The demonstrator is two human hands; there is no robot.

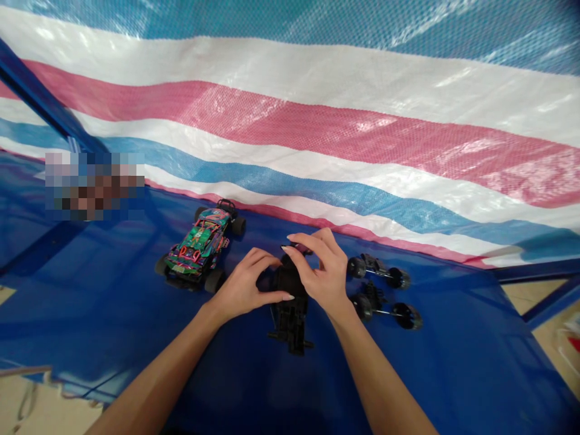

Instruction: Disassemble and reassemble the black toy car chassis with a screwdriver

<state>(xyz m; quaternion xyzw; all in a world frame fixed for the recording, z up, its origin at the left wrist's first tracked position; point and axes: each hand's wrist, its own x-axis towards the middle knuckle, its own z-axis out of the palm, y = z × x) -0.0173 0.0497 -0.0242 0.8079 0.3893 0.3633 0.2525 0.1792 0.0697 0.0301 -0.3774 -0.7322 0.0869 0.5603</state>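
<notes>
A black toy-car chassis (290, 314) lies on the blue table between my hands, its narrow end toward me. My left hand (244, 283) grips the chassis from the left side, thumb and fingers around its middle. At the far end of the chassis, my right hand (322, 269) has thumb and index finger pinched together; whatever is between them is too small and dark to make out. Left of my hands stands a toy car (199, 238) with a colourful green, blue and pink body and black wheels.
Two wheel axles with black wheels, a far one (372, 264) and a nearer one (385, 309), lie right of my hands. A striped tarp (290, 127) hangs behind the blue table (453, 350). Blue frame posts (40, 90) stand at the sides. A blurred-out patch covers the left back.
</notes>
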